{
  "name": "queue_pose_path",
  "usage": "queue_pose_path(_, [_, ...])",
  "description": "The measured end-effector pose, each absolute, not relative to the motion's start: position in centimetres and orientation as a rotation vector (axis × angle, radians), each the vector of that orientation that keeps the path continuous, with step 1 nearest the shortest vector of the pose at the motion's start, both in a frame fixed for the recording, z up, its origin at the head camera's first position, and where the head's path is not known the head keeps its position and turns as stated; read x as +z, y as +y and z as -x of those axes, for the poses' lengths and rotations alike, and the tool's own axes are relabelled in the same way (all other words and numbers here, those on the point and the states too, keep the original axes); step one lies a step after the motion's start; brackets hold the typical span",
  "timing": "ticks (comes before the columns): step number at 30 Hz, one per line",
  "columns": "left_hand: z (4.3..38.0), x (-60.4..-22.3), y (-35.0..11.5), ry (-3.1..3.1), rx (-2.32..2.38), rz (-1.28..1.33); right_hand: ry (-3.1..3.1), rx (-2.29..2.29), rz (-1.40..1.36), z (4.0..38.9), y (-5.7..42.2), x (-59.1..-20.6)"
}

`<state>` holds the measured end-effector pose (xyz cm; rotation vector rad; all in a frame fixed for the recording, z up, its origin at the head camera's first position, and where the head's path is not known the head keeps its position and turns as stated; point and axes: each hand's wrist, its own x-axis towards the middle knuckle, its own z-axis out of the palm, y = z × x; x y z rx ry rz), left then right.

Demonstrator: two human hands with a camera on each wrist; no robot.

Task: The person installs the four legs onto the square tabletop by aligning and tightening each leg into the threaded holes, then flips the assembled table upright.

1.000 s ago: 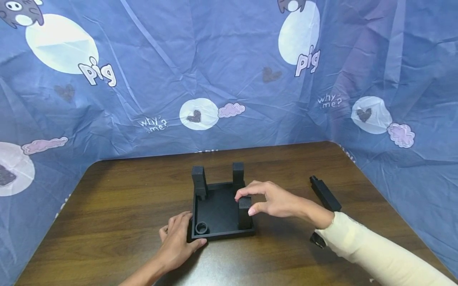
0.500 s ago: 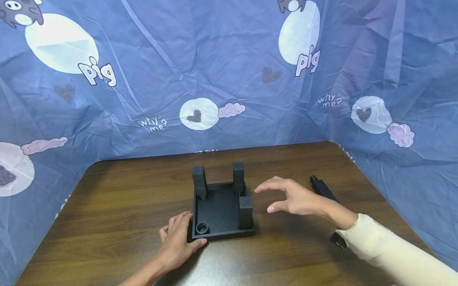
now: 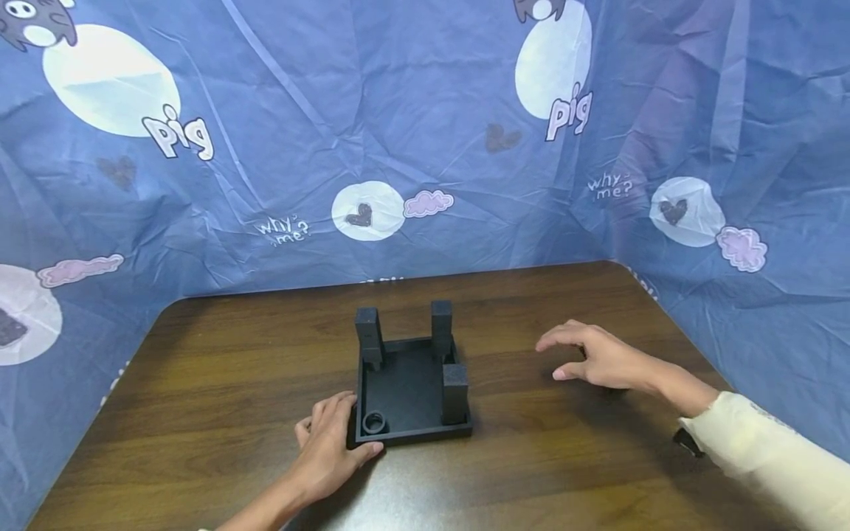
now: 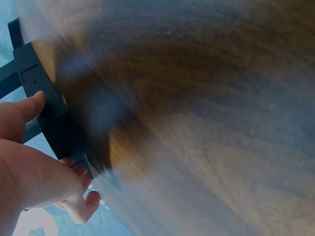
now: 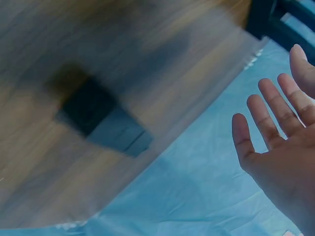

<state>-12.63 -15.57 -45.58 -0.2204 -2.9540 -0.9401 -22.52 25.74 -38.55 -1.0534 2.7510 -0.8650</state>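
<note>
A small black tabletop [image 3: 405,391] with a raised rim lies upside down on the table. Legs stand upright in three corners: far left leg [image 3: 369,335], far right leg [image 3: 441,328] and near right leg [image 3: 454,394]. The near left corner holds a bare round socket [image 3: 374,422]. My left hand [image 3: 328,450] grips that corner, thumb on the front side and fingers along the left side. To the right, my right hand [image 3: 600,358] hovers with fingers spread from the thumb, holding nothing. A loose black leg [image 5: 110,118] lies below it, mostly hidden in the head view.
The brown wooden table [image 3: 252,354] has rounded far corners. A blue printed cloth [image 3: 412,133] hangs behind it and along both sides. Near the right cuff, a small black piece [image 3: 688,442] shows at the wrist.
My right hand has moved off the near right leg and away to the right, now over the loose leg. The left hand and the tabletop have stayed in place.
</note>
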Motion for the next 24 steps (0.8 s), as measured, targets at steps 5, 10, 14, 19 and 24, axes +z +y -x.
queue_pose_path(5, [12.7, -45.6, -15.6, -2.968, -0.939, 0.208, 2.800, -0.800, 1.031, 22.8, 27.7, -39.1])
queue_pose_path(10, [12.7, -45.6, -15.6, -2.974, -0.932, 0.206, 2.868, -0.632, 1.064, 23.1, 29.8, -39.4])
queue_pose_path(14, [12.7, -45.7, -15.6, -2.969, -0.936, 0.209, 2.953, -0.423, 1.181, 23.5, 31.6, -39.7])
queue_pose_path(19, [12.6, -45.7, -15.5, -2.970, -0.938, 0.204, 3.016, -0.081, 1.335, 23.7, 33.4, -40.3])
queue_pose_path(24, [12.7, -45.7, -15.6, -2.959, -0.935, 0.206, 2.964, 0.061, 1.190, 23.2, 34.1, -40.5])
